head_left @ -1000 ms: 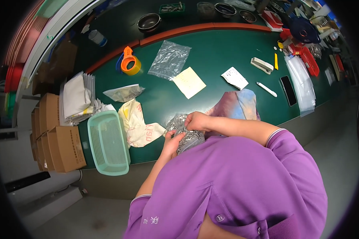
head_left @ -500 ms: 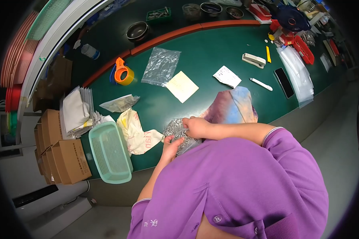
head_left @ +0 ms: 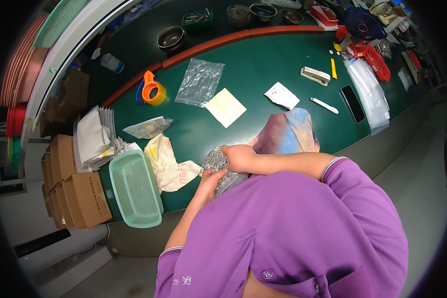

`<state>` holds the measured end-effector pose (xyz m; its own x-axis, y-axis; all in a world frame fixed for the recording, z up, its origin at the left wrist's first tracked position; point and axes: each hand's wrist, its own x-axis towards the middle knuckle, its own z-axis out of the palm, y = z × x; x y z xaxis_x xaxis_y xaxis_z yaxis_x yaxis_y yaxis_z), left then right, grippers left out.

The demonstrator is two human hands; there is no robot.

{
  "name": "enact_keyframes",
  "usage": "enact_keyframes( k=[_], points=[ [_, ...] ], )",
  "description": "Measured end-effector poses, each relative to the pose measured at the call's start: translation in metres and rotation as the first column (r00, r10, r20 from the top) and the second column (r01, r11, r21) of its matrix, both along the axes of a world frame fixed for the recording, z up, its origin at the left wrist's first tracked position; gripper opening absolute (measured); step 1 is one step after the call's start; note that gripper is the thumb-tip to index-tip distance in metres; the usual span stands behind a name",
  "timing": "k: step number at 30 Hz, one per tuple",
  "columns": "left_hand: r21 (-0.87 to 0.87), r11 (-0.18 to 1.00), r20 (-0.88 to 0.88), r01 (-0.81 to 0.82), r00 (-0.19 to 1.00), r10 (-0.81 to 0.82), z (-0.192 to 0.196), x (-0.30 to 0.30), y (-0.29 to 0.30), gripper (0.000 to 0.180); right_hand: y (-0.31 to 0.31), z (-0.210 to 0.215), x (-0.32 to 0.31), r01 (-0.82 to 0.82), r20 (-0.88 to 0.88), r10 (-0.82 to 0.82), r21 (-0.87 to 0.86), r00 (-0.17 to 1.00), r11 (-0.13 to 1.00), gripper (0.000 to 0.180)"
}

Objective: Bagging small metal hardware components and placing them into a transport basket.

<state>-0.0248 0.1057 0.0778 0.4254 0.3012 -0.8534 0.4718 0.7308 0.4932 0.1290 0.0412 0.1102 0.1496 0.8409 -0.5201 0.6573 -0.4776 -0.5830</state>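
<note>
A clear plastic bag full of small silvery metal parts (head_left: 213, 158) lies at the table's near edge, close against my body. My right hand (head_left: 240, 158) closes on the bag's upper right side, its fingers curled in and partly hidden. Lower down, my left hand (head_left: 211, 182) grips the bag's left side, with the thumb lying over the parts. The exact shape of the parts is too small to tell. Beside the bag on the left is a crumpled cream cloth (head_left: 170, 166) with red print. To the right, a tie-dyed cloth (head_left: 288, 131) lies partly behind my right forearm.
A mint-green plastic basket (head_left: 136, 218) stands left, beside cardboard boxes (head_left: 87, 198). Farther back lie an orange tape dispenser (head_left: 154, 92), an empty clear bag (head_left: 200, 82) and yellow paper (head_left: 226, 108). A stapler (head_left: 315, 76), a utility knife (head_left: 324, 105) and a phone (head_left: 352, 103) lie right.
My right hand has turned and drawn slightly in over the bag, its fingers now less visible. My left hand has shifted a little, its fingers closer to the right hand.
</note>
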Motion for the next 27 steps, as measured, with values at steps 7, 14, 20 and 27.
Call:
enact_keyframes(
  k=[7, 14, 20, 27],
  points=[
    [-0.025, 0.998, 0.085, -0.06, 0.994, 0.062, -0.017, 0.0, 0.001, 0.047, -0.007, 0.001, 0.0, -0.168, 0.057, 0.158, 0.286, 0.986, 0.943, 0.032],
    [0.046, 0.996, 0.099, -0.078, 0.992, 0.073, -0.021, -0.013, -0.005, 0.039, -0.021, -0.031, 0.022, 0.087, -0.27, -0.118, -0.124, 0.956, 0.988, 0.028],
    [0.244, 0.97, -0.137, -0.012, 0.989, 0.047, -0.004, 0.011, -0.006, 0.049, -0.026, -0.034, 0.011, 0.18, -0.181, -0.155, 0.134, 0.971, 0.974, 0.022],
    [0.229, 0.973, -0.106, 0.038, 0.994, -0.013, -0.01, 0.002, 0.002, 0.046, -0.028, -0.021, 0.007, 0.164, -0.205, -0.103, 0.311, 0.973, 0.936, 0.023]
  ],
)
